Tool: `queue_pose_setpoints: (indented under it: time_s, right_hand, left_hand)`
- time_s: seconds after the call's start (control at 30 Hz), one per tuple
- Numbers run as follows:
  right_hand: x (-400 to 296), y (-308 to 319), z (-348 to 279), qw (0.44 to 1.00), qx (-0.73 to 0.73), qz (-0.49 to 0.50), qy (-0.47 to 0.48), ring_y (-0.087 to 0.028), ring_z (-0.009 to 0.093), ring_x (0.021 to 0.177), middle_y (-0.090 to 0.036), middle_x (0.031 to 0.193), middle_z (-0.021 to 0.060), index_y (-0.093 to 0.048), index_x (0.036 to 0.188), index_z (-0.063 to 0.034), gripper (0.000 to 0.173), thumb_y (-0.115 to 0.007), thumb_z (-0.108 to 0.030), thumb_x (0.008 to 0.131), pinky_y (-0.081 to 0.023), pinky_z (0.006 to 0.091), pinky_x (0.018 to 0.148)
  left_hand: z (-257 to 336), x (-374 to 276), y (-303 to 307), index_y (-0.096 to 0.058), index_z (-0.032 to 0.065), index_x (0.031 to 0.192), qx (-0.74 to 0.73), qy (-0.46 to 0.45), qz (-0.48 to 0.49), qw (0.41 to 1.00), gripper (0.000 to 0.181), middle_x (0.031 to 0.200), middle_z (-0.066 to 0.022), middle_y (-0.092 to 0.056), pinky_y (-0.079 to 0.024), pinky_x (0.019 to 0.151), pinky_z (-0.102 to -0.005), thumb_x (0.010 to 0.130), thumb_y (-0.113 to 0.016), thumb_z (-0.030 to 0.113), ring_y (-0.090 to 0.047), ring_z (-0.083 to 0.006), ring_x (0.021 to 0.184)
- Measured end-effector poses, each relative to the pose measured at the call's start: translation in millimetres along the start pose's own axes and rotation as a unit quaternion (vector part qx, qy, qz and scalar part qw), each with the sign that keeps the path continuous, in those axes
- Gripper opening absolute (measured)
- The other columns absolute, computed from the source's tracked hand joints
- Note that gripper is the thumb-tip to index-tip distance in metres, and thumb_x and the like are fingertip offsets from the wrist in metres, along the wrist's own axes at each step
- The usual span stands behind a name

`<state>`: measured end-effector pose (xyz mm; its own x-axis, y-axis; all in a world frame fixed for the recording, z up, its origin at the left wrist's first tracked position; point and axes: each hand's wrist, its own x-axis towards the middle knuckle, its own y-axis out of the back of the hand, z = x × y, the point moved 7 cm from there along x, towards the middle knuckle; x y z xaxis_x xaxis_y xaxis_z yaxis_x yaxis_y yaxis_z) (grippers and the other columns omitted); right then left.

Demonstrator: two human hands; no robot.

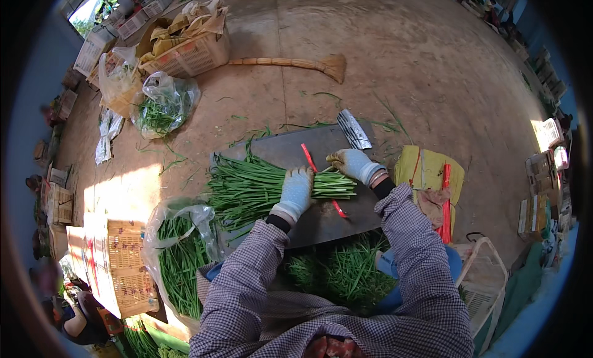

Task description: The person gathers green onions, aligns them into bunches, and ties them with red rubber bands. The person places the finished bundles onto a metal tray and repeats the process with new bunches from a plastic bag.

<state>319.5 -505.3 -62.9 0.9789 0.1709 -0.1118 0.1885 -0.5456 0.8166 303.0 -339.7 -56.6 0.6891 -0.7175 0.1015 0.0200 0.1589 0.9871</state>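
Note:
A large bunch of long green stalks with pale cut ends (252, 182) lies across a dark board (301, 228). My left hand (297, 189), in a pale glove with a tan palm side, is closed over the middle of the bunch. My right hand (353, 165), gloved alike, is at the upper edge of the pale ends, its fingers bent; whether it pinches a stalk I cannot tell. A red strip (340, 209) runs beneath the bunch, its other end showing above it. At the board's top right corner lies a silver bundle with dark stripes (354, 130).
Left of the board stands a plastic bag of greens (183, 260); loose greens (352, 270) lie below it. A folded yellow sack (407, 168) with red strips (446, 205) is at right. Beyond are a straw broom (333, 67) and crates (194, 54). A person (81, 316) sits lower left.

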Motion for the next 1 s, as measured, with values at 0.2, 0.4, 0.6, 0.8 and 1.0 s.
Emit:
queue_pose_setpoints:
  time_s: [0.2, 0.4, 0.6, 0.8, 1.0]
  right_hand:
    - [-69.9, 73.8, -67.6, 0.927, -0.078, 0.330, 0.159, -0.060, 0.033, 0.091, -0.063, 0.098, 0.0133, -0.062, 0.105, -0.0053, 0.035, -0.064, -0.033, 0.084, -0.048, 0.0392, 0.078]
    - [-134.5, 16.3, -90.3, 0.973, -0.115, 0.139, 0.145, -0.058, 0.031, 0.073, -0.056, 0.077, 0.0107, -0.060, 0.077, -0.0069, 0.035, -0.065, -0.041, 0.081, -0.047, 0.0412, 0.065]
    - [-167.1, -47.1, 13.1, 0.791, 0.547, 0.256, -0.102, -0.057, 0.014, 0.083, -0.056, 0.095, 0.0081, -0.052, 0.115, -0.0003, 0.036, -0.061, -0.025, 0.091, -0.050, 0.0254, 0.076]
    - [-151.2, -60.2, -35.5, 0.968, 0.150, 0.200, -0.034, -0.058, 0.030, 0.080, -0.058, 0.100, 0.0130, -0.058, 0.111, -0.0066, 0.029, -0.061, -0.020, 0.085, -0.050, 0.0380, 0.073]
    - [-143.5, -73.4, -45.9, 0.946, 0.131, 0.293, -0.052, -0.058, 0.037, 0.082, -0.061, 0.089, 0.0164, -0.063, 0.091, -0.0065, 0.016, -0.061, -0.019, 0.082, -0.049, 0.0451, 0.071]
  left_hand:
    - [-1.9, 10.0, -5.2, -0.053, 0.0077, 0.111, -0.028, 0.032, -0.078, 0.996, 0.066, 0.106, -0.0132, -0.059, -0.041, 0.089, -0.0439, 0.059, -0.080, 0.037, -0.055, -0.0305, 0.103]
    - [-22.7, 14.1, -4.6, -0.055, 0.0065, 0.113, -0.043, 0.065, -0.062, 0.995, 0.066, 0.103, -0.0135, -0.061, -0.043, 0.085, -0.0449, 0.062, -0.078, 0.042, -0.058, -0.0312, 0.098]
    - [-15.2, 22.9, -1.3, -0.055, 0.0050, 0.113, -0.055, 0.060, -0.095, 0.992, 0.066, 0.103, -0.0168, -0.064, -0.044, 0.088, -0.0442, 0.064, -0.075, 0.045, -0.059, -0.0332, 0.099]
    - [-21.7, 30.7, 1.7, -0.055, 0.0034, 0.113, -0.071, 0.081, -0.141, 0.984, 0.066, 0.102, -0.0176, -0.065, -0.048, 0.085, -0.0431, 0.066, -0.073, 0.046, -0.061, -0.0339, 0.097]
    - [-6.3, 26.7, 2.6, -0.051, 0.0037, 0.121, -0.022, 0.060, -0.147, 0.987, 0.079, 0.118, -0.0186, -0.058, -0.043, 0.092, -0.0440, 0.062, -0.077, 0.049, -0.056, -0.0340, 0.108]
